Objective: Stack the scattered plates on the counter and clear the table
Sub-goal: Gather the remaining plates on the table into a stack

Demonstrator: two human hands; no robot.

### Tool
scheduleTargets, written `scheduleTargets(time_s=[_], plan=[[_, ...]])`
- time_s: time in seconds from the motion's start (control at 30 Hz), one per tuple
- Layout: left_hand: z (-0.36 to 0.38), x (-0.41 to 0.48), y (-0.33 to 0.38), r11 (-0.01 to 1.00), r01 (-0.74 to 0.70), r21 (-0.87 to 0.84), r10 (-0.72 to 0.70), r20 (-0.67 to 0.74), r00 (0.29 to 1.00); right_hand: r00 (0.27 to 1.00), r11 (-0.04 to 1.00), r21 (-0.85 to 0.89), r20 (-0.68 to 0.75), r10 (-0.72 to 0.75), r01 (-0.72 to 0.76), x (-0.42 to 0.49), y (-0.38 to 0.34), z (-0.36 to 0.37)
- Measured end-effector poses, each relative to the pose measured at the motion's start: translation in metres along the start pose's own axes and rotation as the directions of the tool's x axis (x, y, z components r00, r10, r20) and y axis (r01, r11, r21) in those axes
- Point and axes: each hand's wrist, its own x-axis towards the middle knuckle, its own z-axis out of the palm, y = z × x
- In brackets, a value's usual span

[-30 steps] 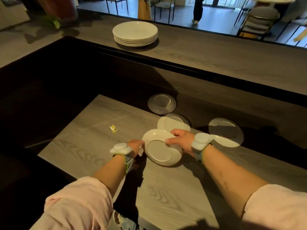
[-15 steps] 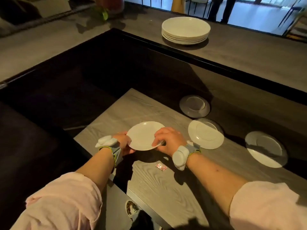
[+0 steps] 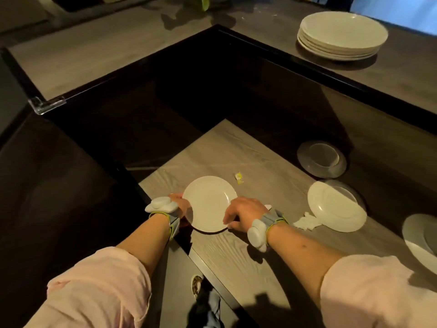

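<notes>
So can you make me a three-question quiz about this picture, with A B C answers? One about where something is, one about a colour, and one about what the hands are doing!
1. Where is the stack of plates?
A. On the raised counter at the back
B. On the floor
C. On a chair

2. What colour is the small wrapper by the held plate?
A. Blue
B. Yellow
C. Black

3. How is the held plate gripped?
A. Left hand only
B. Nobody touches it
C. Both hands, one on each side

Answers: A, the stack sits on the upper counter, far right. B, the wrapper looks yellow. C, the left hand and the right hand grip opposite edges.
</notes>
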Motion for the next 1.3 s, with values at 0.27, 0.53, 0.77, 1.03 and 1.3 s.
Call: scheduleTargets(time_s=[0.27,0.53,0.77,1.03,1.3], plan=[[0.023,-0.004,0.037,0.797,-0.026,0.603,0.101,-0.092,0.991,0.789,0.771,0.603,-0.365,0.494,-0.204,-0.038,0.066,-0.015],[0.152,-0.072,0.095,0.932,-0.337,0.131,0.318,0.144,0.937,0.615,0.638,0.454,-0.222,0.757,-0.622,-0.125,0.161,-0.012],[0.243,-0.106,0.089,0.871,-0.381,0.311,0.232,0.425,0.875,0.577,0.582,0.455,-0.17,0.799,-0.673,-0.157,0.173,0.006],[0.279,-0.088,0.066,0.86,-0.351,0.37,0.147,0.478,0.866,0.37,0.356,0.692,-0.137,0.919,-0.628,-0.187,0.186,0.021],[0.291,-0.107,0.072,0.739,-0.415,0.53,0.168,0.452,0.876,0.409,0.291,0.617,0.055,0.911,-0.731,-0.188,0.2,0.012]])
